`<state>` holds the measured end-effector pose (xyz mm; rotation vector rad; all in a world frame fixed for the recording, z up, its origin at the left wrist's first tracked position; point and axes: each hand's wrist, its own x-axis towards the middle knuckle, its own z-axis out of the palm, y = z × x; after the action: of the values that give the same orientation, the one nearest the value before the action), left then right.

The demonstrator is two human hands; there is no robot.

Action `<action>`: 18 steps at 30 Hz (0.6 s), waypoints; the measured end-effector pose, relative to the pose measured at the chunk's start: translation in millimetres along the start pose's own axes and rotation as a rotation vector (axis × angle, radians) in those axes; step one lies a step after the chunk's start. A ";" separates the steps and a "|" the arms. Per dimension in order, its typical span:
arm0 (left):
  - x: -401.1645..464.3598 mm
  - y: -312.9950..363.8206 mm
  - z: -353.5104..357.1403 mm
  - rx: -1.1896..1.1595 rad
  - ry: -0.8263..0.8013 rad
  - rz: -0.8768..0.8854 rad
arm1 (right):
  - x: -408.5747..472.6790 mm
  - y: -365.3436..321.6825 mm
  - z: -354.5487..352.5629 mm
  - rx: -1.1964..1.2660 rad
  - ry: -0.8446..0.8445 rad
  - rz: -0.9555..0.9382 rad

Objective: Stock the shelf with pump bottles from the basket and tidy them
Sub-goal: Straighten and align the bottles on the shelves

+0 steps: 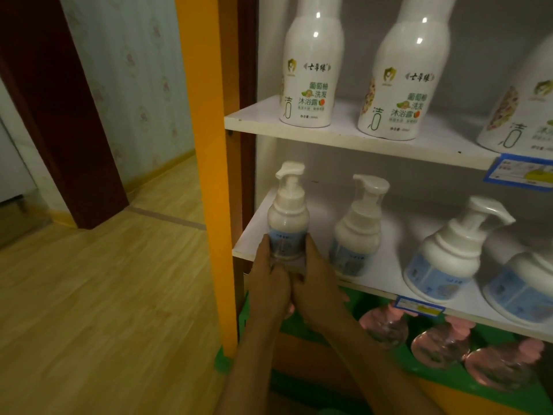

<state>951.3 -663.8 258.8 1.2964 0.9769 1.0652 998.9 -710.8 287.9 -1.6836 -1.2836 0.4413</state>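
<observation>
Head view shows the left hand [269, 283] and the right hand [314, 283] both grasping one white pump bottle [288, 217] at its base, upright on the front left corner of the middle shelf [254, 235]. Just beside it, to the right, three more pump bottles [357, 229] stand in a row. Tall white bottles [311, 70] stand on the shelf above.

White pump bottles [357, 226] wear pale-blue labels; pink bottles [440, 344] sit on green; the upright [209, 145] is orange.
</observation>
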 end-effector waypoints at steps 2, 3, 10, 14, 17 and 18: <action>-7.8 8.9 -6.0 0.013 0.054 0.076 | 0.2 7.8 2.9 -0.025 0.047 -0.036; -11.2 13.2 -8.2 0.022 0.078 0.103 | 0.9 10.4 3.4 0.010 0.051 -0.021; -17.2 11.3 -5.5 -0.008 0.180 0.136 | 0.7 11.4 0.4 -0.030 0.010 -0.041; -21.5 5.0 -12.3 -0.035 0.520 -0.023 | -24.0 26.5 8.1 0.003 0.182 -0.015; -13.9 -19.2 -22.7 -0.044 0.602 -0.186 | -57.0 48.1 13.8 -0.034 0.201 0.005; -14.4 -25.4 -23.9 -0.029 0.579 -0.225 | -67.7 53.9 14.2 -0.040 0.148 0.043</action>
<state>926.0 -671.4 231.9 0.8349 1.4921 1.2977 991.9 -765.0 219.3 -1.7457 -1.1569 0.3114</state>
